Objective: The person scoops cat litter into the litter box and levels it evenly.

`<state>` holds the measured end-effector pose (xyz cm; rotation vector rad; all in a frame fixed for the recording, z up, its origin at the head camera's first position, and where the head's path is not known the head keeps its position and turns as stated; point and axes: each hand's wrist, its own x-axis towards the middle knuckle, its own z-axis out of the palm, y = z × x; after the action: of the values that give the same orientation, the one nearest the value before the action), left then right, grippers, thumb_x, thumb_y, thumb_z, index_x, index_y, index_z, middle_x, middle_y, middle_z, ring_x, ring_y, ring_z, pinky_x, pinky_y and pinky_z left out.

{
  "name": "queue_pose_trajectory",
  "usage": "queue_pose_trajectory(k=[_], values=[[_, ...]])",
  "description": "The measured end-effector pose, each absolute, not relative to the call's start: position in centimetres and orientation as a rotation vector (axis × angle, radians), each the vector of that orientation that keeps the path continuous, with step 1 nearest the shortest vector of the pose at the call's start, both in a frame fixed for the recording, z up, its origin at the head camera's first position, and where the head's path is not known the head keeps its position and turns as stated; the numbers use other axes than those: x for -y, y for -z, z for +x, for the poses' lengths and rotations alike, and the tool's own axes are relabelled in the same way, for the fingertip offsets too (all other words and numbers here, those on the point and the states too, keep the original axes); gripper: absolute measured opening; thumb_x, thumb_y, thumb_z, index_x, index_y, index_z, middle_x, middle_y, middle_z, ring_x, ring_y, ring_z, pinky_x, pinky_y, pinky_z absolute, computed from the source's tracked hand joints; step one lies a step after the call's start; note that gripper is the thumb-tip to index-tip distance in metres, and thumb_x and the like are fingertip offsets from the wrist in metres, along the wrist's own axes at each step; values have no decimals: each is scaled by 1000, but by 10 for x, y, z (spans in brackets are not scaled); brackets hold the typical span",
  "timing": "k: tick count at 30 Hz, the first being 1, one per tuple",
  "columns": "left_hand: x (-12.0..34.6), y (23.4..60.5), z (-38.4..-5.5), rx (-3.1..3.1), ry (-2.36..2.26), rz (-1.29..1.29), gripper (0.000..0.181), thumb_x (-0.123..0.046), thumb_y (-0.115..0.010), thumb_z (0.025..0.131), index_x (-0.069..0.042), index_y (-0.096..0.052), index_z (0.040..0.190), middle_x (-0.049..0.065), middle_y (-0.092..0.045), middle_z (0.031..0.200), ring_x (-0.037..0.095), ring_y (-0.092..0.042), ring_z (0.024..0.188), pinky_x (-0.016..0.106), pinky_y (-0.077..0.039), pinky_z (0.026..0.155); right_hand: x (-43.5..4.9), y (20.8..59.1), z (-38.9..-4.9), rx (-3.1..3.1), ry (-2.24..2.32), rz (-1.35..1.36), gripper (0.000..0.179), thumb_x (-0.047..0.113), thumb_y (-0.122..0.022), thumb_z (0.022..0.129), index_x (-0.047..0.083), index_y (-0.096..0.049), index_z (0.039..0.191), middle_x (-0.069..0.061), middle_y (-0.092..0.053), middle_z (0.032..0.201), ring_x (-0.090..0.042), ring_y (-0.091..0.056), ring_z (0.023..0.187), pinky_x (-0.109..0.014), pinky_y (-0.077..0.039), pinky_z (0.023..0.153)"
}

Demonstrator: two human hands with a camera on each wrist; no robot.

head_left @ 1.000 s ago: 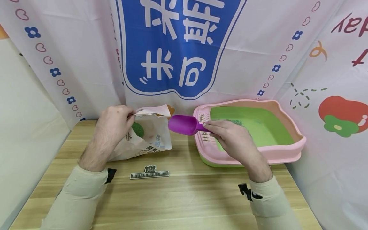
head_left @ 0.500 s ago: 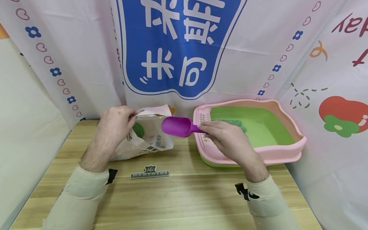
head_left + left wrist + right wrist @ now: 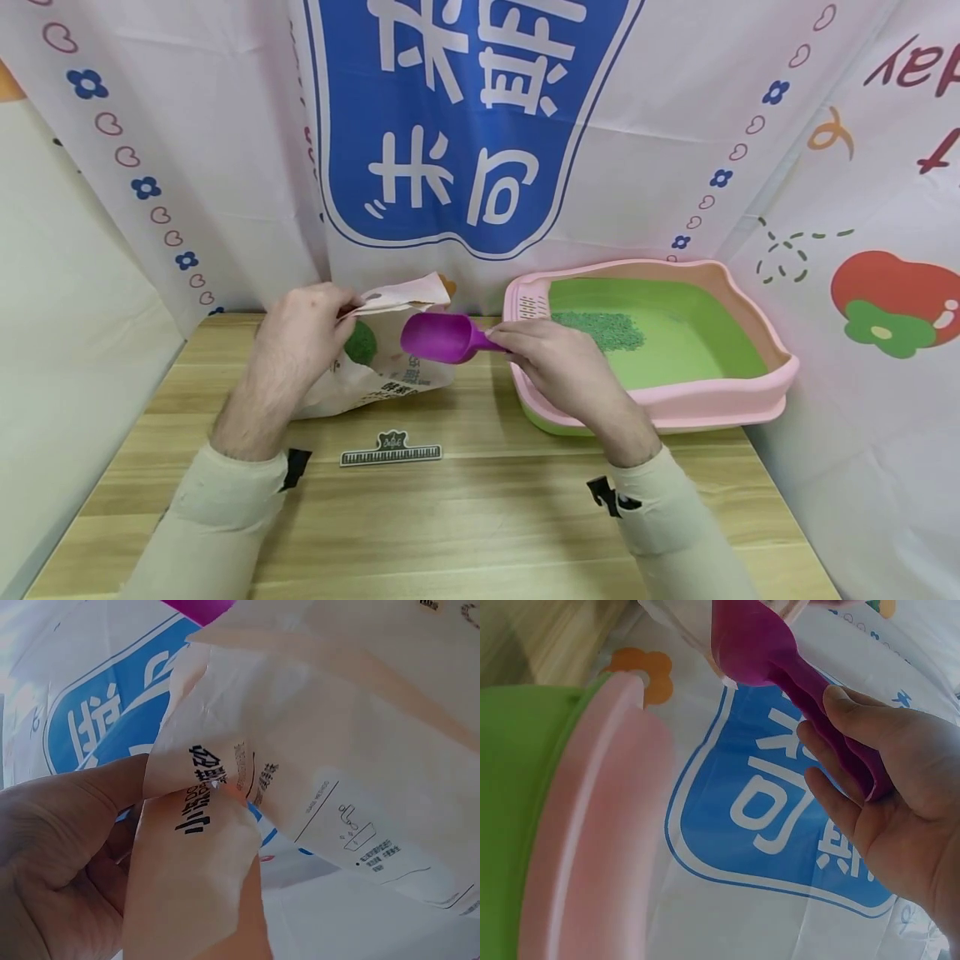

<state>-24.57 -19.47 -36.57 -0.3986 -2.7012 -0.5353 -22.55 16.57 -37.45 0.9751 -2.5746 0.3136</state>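
My left hand point(image 3: 303, 333) pinches the torn upper edge of a white paper bag point(image 3: 360, 392) at the left back of the table. Green granules point(image 3: 362, 343) show through the bag's open mouth; printed cat litter text and wash drawings cover its side in the left wrist view. A purple scoop point(image 3: 438, 337) is held by its handle in my right hand point(image 3: 558, 362), thumb along the handle in the right wrist view. The scoop's bowl looks bare and overlaps the bag's right side in the head view. More green granules point(image 3: 600, 331) lie in the litter box.
On the right stands a litter box with a pink rim point(image 3: 720, 400) and green base, its slotted step facing the bag. A black-and-white piano-shaped clip point(image 3: 391, 450) lies in front of the bag. Printed cloth point(image 3: 637, 167) hangs close behind.
The right hand and scoop have moved left, away from the litter box and up to the bag's mouth. More of the granules in the box now show. My left hand has hardly moved.
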Motion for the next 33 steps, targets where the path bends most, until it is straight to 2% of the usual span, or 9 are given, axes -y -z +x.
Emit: queue_pose_trajectory(k=[11,15,23,28,33], values=[[193,374,-240,2713,532,-306,19,-8,-78,109,-8,-87,125,21,-88,123,47,-86,105,66,-68,79,-140,391,-232,2631,-314,992,31,20,-80,112,24,-84,143,4,-86,143,-19,-85,129,-45,-71,108],[193,376,-240,2710,522,-308,19,-8,-79,108,-9,-88,125,21,-88,124,49,-86,105,67,-67,77,-129,399,-239,2645,-296,1014,31,19,-77,114,24,-83,144,4,-85,148,-19,-83,133,-43,-68,114],[192,381,-241,2701,514,-315,20,-7,-78,107,-10,-88,124,21,-88,125,52,-86,105,68,-66,74,-112,410,-254,2695,-293,1026,33,19,-72,117,25,-82,147,3,-83,151,-22,-83,136,-45,-70,110],[192,381,-241,2708,515,-319,21,-6,-78,107,-10,-88,125,22,-88,126,53,-86,106,68,-66,75,-105,415,-264,2710,-280,1015,34,19,-75,115,23,-82,148,3,-84,148,-24,-83,135,-46,-68,114],[192,381,-241,2709,517,-321,21,-6,-78,107,-10,-88,125,22,-88,126,53,-85,108,69,-67,77,-95,419,-271,2703,-244,1010,34,21,-78,113,24,-82,147,2,-86,145,-23,-83,134,-45,-69,113]])
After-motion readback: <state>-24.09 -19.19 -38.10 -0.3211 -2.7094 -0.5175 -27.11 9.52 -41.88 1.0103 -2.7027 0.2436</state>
